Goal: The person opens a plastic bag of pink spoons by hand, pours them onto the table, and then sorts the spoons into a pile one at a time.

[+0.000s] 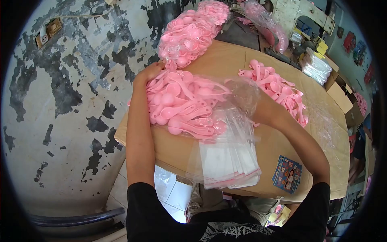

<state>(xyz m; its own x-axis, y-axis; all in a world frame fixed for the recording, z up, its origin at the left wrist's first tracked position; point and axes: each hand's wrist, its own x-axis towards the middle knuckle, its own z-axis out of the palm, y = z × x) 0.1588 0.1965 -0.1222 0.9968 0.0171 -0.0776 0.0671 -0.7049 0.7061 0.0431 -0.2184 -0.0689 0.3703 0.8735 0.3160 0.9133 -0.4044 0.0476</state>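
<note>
A large clear plastic bag of pink measuring spoons (177,101) lies on the brown-covered table. My left hand (153,71) grips its far left edge, the fingertips partly hidden by the bag and spoons. At the bag's right end, my right hand (246,97) is covered by crumpled clear film; its fingers are too blurred to make out. Loose pink spoons (278,86) are heaped beyond the right wrist. Nearer my body, a fanned stack of clear plastic sleeves (229,161) lies partly under the bag.
Another full bag of pink spoons (187,38) stands at the back against the peeling wall. Small printed cards (288,174) lie near the front right edge. Beyond the table are a pack of clear bags (315,66), a cardboard box (340,92) and a machine (304,14).
</note>
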